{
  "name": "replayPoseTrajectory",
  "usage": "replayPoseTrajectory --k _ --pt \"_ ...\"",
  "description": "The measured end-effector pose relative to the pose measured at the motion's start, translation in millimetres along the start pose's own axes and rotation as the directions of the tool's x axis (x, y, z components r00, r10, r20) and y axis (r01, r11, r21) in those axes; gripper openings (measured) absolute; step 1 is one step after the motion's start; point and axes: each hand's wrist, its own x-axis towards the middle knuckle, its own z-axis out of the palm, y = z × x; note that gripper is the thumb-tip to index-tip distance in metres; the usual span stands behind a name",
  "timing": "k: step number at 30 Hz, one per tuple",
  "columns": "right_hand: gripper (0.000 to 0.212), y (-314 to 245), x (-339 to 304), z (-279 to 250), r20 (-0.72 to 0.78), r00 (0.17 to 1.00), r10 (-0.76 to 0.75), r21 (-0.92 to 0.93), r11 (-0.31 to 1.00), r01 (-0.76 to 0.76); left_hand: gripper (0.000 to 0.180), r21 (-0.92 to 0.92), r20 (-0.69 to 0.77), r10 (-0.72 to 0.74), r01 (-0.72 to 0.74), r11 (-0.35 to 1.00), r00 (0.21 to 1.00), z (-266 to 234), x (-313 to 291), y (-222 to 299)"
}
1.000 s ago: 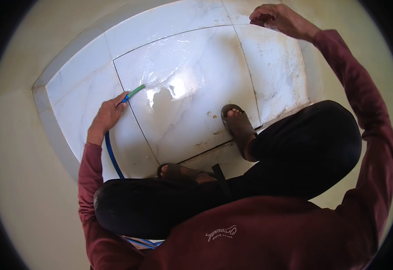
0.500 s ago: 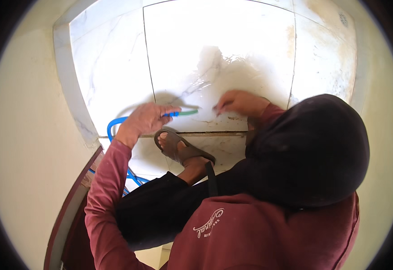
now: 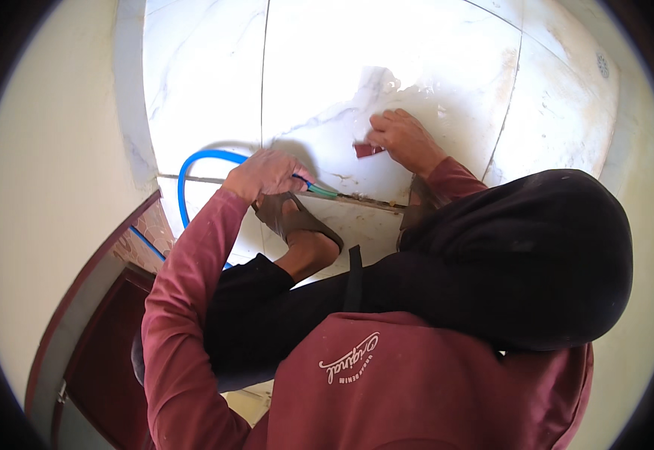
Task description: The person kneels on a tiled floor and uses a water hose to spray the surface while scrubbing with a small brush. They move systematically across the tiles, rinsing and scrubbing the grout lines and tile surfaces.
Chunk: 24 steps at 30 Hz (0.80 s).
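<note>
My left hand [image 3: 270, 172] is closed around a blue hose [image 3: 205, 154] near its end, where a green tip [image 3: 322, 190] sticks out. That tip points down to the right, close to a dirty joint [image 3: 372, 202] between the floor tiles. A small, flat, dark red piece [image 3: 368, 150] is held in the fingers of my right hand [image 3: 405, 139], low over the wet white marble-patterned tiles [image 3: 319, 82]. I cannot tell what kind of piece it is. My sandalled left foot [image 3: 300, 221] stands just below the left hand.
The hose loops left and runs back past my leg. A pale wall [image 3: 57, 187] stands at the left, beside a dark red door [image 3: 109, 345]. At the far right corner lies a round floor drain [image 3: 602, 64]. Brown stains mark the right-hand tiles.
My right hand has moved farther out over the tiles, and the dark red piece now shows clearly. The hose tip has tilted down toward the joint. The whole view has shifted somewhat.
</note>
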Motion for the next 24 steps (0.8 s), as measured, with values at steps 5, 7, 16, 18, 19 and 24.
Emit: replayPoseTrajectory --k 5,7,16,18,19,24 --pt "0.013 -47 8 61 0.107 0.961 -0.254 0.283 0.934 0.216 0.027 0.099 0.020 -0.304 0.300 0.949 0.953 -14 1 0" --pt "0.015 -63 1 61 0.146 0.965 -0.219 0.198 0.962 0.188 0.028 0.151 -0.031 -0.322 0.323 0.934 0.946 -25 -6 5" --pt "0.017 -22 25 36 0.048 0.998 -0.027 -0.107 0.994 0.032 0.034 -0.114 -0.108 -0.365 0.353 0.929 0.925 -14 -14 15" --pt "0.019 -69 17 58 0.168 0.966 -0.198 0.104 0.978 0.182 0.034 -0.142 -0.162 -0.369 0.348 0.927 0.915 6 -42 0" --pt "0.020 -66 17 54 0.182 0.968 -0.172 0.093 0.983 0.158 0.033 -0.135 -0.207 -0.326 0.303 0.943 0.922 4 -40 -7" --pt "0.020 127 -6 -49 -0.410 0.761 0.502 0.075 0.850 -0.521 0.033 -0.106 -0.368 -0.182 0.153 0.983 0.912 -24 11 10"
